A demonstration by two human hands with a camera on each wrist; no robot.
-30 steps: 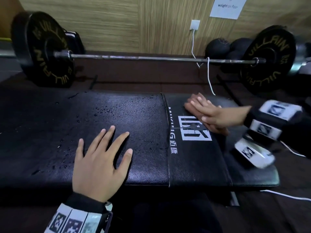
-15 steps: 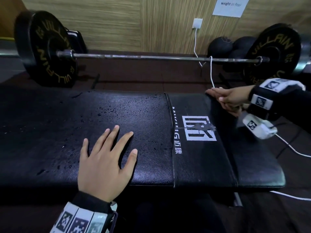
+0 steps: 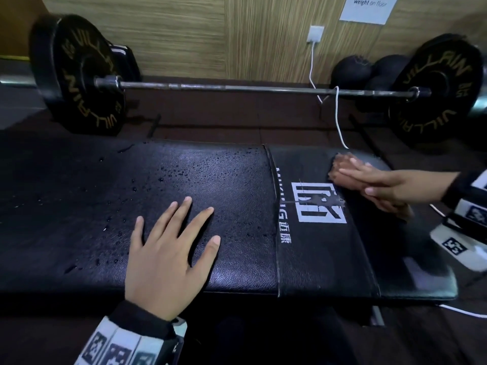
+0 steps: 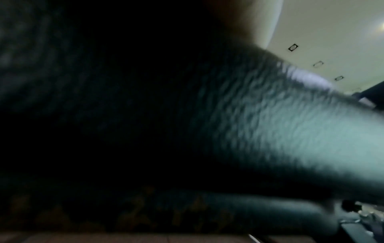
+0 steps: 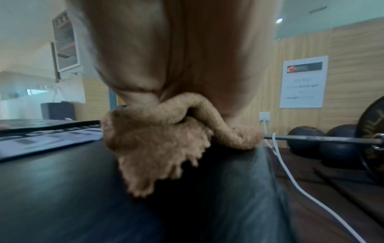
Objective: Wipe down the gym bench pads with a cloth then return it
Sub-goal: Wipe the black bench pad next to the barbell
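Observation:
A long black bench pad (image 3: pixel 224 177) runs across the head view, with a white logo (image 3: pixel 316 204) on its right section. My left hand (image 3: pixel 168 248) lies flat on the pad's near middle, fingers spread, holding nothing. My right hand (image 3: pixel 376 180) presses a tan cloth (image 3: pixel 338 164) onto the pad just above and right of the logo, fingers straight. In the right wrist view the cloth (image 5: pixel 158 144) is bunched under my palm (image 5: pixel 176 49) on the pad (image 5: pixel 62 189). The left wrist view is dark and blurred, showing only pad surface (image 4: pixel 290 131).
Water droplets (image 3: pixel 163 177) dot the pad's middle section. Behind the bench a barbell (image 3: pixel 237 88) with black plates (image 3: pixel 76 75) lies on the floor. A white cable (image 3: pixel 337 114) hangs from a wall socket (image 3: pixel 316 34) over the bar. Dark balls (image 3: pixel 353 69) sit by the wall.
My right hand slid the cloth out to the pad's far right edge, then back left beside the logo. My left hand has stayed flat in place.

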